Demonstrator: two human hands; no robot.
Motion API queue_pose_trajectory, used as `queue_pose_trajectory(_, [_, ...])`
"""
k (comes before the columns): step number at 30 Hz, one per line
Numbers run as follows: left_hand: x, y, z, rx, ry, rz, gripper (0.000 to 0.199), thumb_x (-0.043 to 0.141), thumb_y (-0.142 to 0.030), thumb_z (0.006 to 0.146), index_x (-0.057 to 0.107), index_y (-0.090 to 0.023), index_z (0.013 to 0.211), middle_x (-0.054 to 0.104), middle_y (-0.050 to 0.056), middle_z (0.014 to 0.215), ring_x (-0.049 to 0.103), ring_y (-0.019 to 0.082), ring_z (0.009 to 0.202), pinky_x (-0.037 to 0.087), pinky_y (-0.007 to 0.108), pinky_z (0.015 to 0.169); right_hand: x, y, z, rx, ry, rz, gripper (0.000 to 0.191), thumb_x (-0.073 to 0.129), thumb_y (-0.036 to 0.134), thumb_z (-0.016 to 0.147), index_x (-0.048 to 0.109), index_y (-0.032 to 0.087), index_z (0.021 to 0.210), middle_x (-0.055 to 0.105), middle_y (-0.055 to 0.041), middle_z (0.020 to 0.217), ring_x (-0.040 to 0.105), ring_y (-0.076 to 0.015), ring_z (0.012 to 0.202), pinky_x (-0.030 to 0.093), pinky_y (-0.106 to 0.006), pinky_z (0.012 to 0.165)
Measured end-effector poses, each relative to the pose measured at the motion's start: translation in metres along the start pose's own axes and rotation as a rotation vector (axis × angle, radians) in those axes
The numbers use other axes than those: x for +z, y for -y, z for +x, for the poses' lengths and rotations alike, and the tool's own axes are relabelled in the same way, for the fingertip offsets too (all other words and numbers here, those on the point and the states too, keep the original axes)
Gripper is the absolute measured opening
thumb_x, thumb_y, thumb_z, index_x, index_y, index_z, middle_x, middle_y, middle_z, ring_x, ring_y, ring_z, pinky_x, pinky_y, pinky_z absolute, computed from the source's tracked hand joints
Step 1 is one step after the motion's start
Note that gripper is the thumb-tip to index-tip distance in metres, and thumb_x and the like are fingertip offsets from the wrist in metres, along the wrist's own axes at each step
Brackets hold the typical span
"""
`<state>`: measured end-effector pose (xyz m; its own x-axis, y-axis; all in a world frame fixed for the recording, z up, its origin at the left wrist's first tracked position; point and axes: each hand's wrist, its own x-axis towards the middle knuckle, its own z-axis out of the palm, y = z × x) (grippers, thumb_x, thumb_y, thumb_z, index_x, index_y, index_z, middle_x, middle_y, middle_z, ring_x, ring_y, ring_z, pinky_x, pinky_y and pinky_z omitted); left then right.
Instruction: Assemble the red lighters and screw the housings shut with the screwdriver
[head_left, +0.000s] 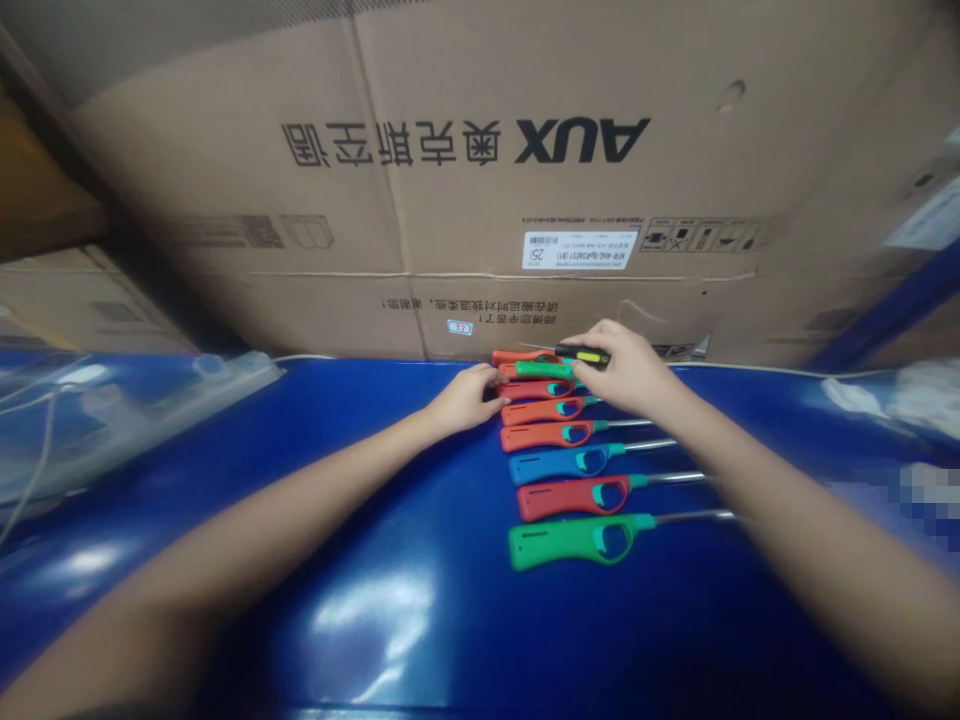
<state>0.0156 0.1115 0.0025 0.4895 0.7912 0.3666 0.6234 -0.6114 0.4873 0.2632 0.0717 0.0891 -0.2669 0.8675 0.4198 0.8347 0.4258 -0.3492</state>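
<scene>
Several long-necked lighters lie in a column on the blue surface, among them a green one (559, 543) nearest me, a red one (559, 499) and a blue one (551, 465). My right hand (619, 368) is closed around a black and yellow screwdriver (583, 354) with a thin shaft pointing left. Just under it, another green lighter (541, 370) lies over the far lighters, touching my right fingers. My left hand (472, 398) has its fingers bent at the handle end of a red lighter (529, 390), pressing on or holding it.
A large cardboard box (450, 220) with upside-down print stands behind the blue surface (315, 600). Clear plastic wrapping (135, 420) lies at the left, and more plastic (926, 395) at the right edge. A white cable runs along the box's base.
</scene>
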Motion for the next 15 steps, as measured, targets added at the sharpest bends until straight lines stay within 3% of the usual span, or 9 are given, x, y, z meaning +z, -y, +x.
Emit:
queue_pose_trajectory(4, [0.005, -0.003, -0.003, -0.034, -0.010, -0.067, 0.025, 0.077, -0.026, 0.077, 0.069, -0.015, 0.099, 0.069, 0.007, 0.094, 0.067, 0.020, 0.085, 0.056, 0.033, 0.079, -0.022, 0.010, 0.004, -0.003, -0.268, 0.133, 0.024, 0.069, 0.031, 0.080, 0.074, 0.020, 0.101, 0.072, -0.0076, 0.097, 0.067, -0.0245, 0.090, 0.052, -0.038, 0.084])
queue_pose_trajectory(8, [0.008, -0.006, -0.008, -0.040, -0.026, -0.138, 0.026, 0.077, -0.026, 0.077, 0.070, -0.014, 0.100, 0.070, 0.007, 0.097, 0.068, 0.019, 0.086, 0.056, 0.032, 0.080, -0.036, 0.024, 0.016, -0.014, -0.473, 0.137, 0.023, 0.061, 0.043, 0.089, 0.065, 0.020, 0.096, 0.068, -0.0054, 0.087, 0.062, -0.0193, 0.076, 0.048, -0.033, 0.069])
queue_pose_trajectory(11, [0.009, -0.007, -0.011, -0.031, -0.039, -0.174, 0.026, 0.077, -0.025, 0.077, 0.071, -0.014, 0.101, 0.070, 0.007, 0.096, 0.067, 0.018, 0.086, 0.056, 0.032, 0.081, -0.040, 0.034, 0.030, -0.047, -0.495, 0.028, 0.027, 0.056, 0.046, 0.092, 0.060, 0.020, 0.087, 0.060, -0.0034, 0.077, 0.057, -0.0183, 0.074, 0.044, -0.032, 0.067])
queue_pose_trajectory(15, [0.011, -0.006, -0.014, -0.002, -0.049, -0.204, 0.026, 0.078, -0.023, 0.076, 0.072, -0.013, 0.099, 0.069, 0.007, 0.095, 0.066, 0.018, 0.084, 0.055, 0.031, 0.080, -0.032, 0.046, 0.050, -0.097, -0.376, -0.045, 0.030, 0.058, 0.043, 0.090, 0.053, 0.021, 0.071, 0.057, -0.0033, 0.074, 0.053, -0.0177, 0.073, 0.041, -0.031, 0.068])
